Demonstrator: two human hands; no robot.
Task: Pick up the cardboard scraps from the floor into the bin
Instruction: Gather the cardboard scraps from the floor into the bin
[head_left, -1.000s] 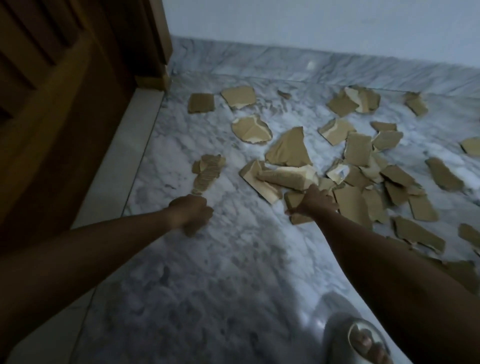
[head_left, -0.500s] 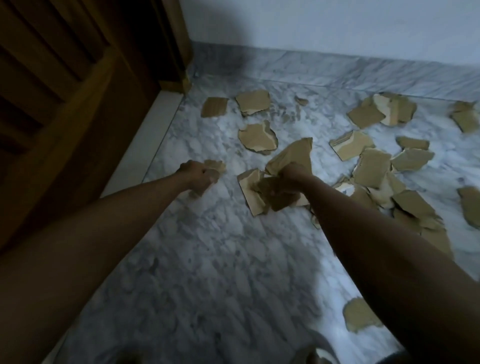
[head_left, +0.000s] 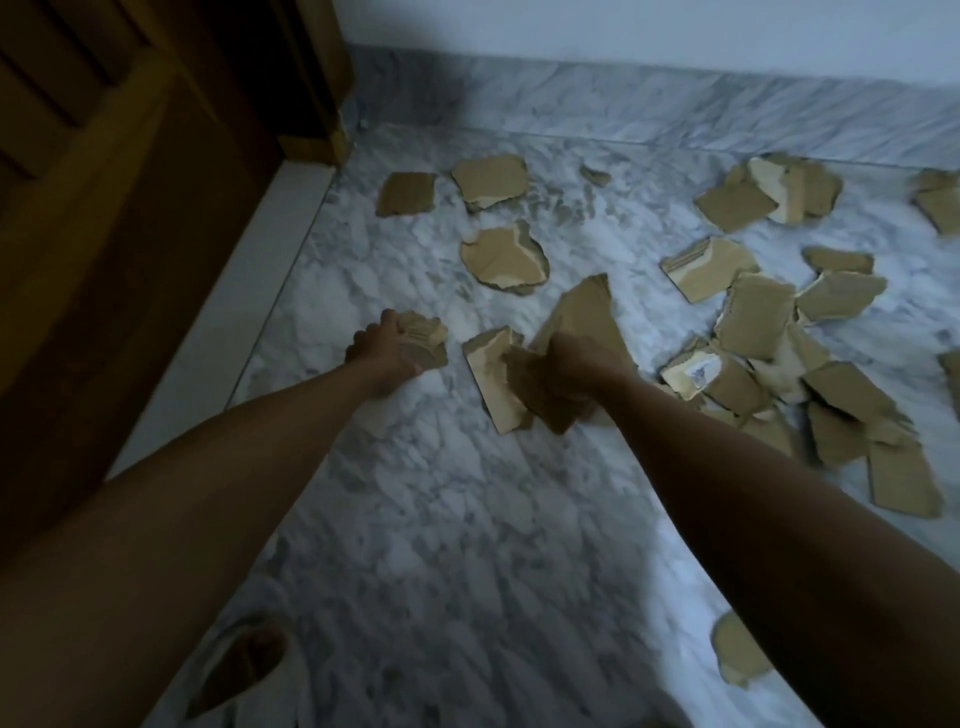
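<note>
Torn brown cardboard scraps lie scattered over the grey marble floor (head_left: 467, 545). My left hand (head_left: 382, 349) grips a small crumpled scrap (head_left: 428, 338) near the left side of the floor. My right hand (head_left: 576, 369) holds a bunch of larger scraps (head_left: 524, 395), with a tall piece (head_left: 587, 306) sticking up behind it. A rounded scrap (head_left: 504, 258) lies just beyond both hands. Several more pieces are heaped on the right (head_left: 831, 395). No bin is in view.
A dark wooden door (head_left: 119, 218) and a pale threshold strip (head_left: 249, 312) run along the left. A marble skirting and white wall (head_left: 649, 31) close the far side. My foot in a white slipper (head_left: 244, 665) is at the bottom left. One scrap (head_left: 737, 657) lies near my right forearm.
Both hands have reached forward and closed on scraps: the left took the small crumpled piece, the right gathered several pieces. The view shifted forward and left, and a foot has come in at bottom left.
</note>
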